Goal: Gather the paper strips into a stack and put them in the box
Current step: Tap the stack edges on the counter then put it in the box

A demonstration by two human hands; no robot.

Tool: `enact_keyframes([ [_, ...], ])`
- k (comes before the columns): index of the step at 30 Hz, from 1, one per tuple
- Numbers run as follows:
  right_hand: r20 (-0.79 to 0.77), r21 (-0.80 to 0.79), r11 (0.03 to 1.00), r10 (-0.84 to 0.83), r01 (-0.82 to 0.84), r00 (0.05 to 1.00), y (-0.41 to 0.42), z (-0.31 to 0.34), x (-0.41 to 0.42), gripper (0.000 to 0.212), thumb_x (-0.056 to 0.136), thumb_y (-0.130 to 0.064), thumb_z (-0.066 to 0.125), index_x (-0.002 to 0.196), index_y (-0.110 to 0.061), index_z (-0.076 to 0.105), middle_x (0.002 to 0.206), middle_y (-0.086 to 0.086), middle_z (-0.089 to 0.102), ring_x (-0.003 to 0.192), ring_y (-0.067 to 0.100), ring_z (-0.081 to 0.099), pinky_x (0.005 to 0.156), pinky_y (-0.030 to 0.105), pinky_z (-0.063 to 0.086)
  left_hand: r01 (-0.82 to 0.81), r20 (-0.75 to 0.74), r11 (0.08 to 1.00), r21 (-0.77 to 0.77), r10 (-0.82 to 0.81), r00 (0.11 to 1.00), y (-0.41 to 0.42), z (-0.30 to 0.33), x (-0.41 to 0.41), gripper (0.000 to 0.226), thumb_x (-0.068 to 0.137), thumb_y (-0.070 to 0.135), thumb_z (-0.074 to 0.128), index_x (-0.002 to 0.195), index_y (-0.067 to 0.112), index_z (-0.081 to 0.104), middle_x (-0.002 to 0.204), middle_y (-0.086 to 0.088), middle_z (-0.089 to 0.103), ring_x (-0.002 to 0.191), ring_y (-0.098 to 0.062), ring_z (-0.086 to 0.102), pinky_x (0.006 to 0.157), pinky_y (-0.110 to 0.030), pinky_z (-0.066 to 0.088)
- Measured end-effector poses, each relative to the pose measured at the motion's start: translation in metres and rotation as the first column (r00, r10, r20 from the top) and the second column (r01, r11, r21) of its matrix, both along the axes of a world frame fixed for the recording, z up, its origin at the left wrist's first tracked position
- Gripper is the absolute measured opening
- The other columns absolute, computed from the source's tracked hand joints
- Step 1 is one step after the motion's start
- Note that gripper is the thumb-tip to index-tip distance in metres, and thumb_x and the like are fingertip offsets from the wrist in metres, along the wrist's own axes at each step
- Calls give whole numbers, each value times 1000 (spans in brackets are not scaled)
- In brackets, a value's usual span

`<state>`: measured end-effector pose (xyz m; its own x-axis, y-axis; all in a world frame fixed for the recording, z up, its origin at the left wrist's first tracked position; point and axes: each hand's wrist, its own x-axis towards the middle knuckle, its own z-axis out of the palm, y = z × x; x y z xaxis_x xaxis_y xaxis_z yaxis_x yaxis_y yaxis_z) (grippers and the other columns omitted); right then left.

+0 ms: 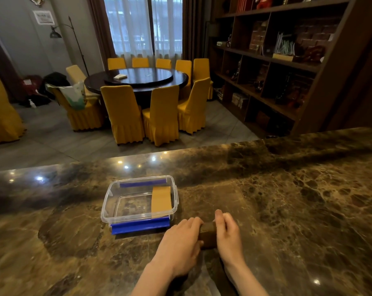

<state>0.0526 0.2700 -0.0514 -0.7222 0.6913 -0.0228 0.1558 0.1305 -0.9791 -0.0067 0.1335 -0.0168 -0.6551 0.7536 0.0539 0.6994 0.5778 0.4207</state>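
Brown paper strips [208, 233]: you press them between your left hand [182, 242] and right hand [227, 231] on the marble counter [287, 199], just beside the clear box [139, 200]. Tan strip stack [161, 200]: already boxed. Remaining, likely: square, transfer.

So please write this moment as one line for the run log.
both hands squaring brown paper strip stack on marble counter | tan strips in clear plastic box
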Motion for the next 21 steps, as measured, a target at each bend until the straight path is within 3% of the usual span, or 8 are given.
enact_keyframes([
  [3,-87,-158,987,7,-21,996,6,8,4,40,83,-64,60,91,-25,68,83,-12,77,77,4,71,71,30,55,-158,176,973,169,128,976,-8,4,-2,31,92,41,60,118,45,42,114,19,59,100,-1,57,91,-29,52],
  [5,-134,-235,967,64,-95,989,8,14,3,44,79,-61,74,109,-29,70,101,-3,80,95,12,76,83,34,60,-273,325,912,305,170,930,-12,10,-8,27,93,40,61,111,50,42,106,20,60,95,4,58,83,-25,51],
  [7,-161,-263,943,163,-202,973,6,25,-3,48,76,-45,85,119,-30,68,109,2,80,104,15,76,90,39,61,-370,469,837,402,159,869,-12,20,-15,27,95,38,62,109,52,43,106,21,60,96,12,56,76,-19,48],
  [9,-171,-216,939,235,-269,957,0,37,-14,43,82,-20,85,120,-27,68,106,0,82,102,16,77,86,34,64,-441,560,772,457,135,817,-14,28,-21,27,96,37,62,113,50,45,110,20,60,96,16,56,75,-18,47],
  [11,-184,-159,945,255,-285,949,-9,48,-25,38,86,-6,81,115,-27,71,101,-3,83,95,16,79,79,28,64,-499,605,720,483,138,784,-18,33,-27,28,96,36,63,120,42,49,114,15,62,97,8,61,79,-19,49],
  [15,-206,-106,946,279,-305,938,-27,69,-48,36,84,-5,82,112,-26,73,96,-2,83,91,12,79,74,22,63,-590,662,628,508,153,734,-30,41,-41,24,95,35,64,117,35,53,117,5,66,103,-8,66,90,-33,57],
  [18,-192,-54,935,334,-350,923,-37,82,-66,35,85,-6,81,113,-24,69,97,4,80,89,12,78,72,23,63,-593,648,614,521,168,743,-40,49,-54,21,96,35,63,113,38,52,115,10,65,95,1,66,74,-15,56],
  [21,-154,-50,919,381,-392,912,-47,89,-85,32,88,-6,78,112,-23,67,96,4,79,87,12,79,67,22,64,-624,655,611,487,217,724,-54,55,-69,27,94,35,65,119,33,53,115,10,65,98,-4,66,70,-17,53],
])
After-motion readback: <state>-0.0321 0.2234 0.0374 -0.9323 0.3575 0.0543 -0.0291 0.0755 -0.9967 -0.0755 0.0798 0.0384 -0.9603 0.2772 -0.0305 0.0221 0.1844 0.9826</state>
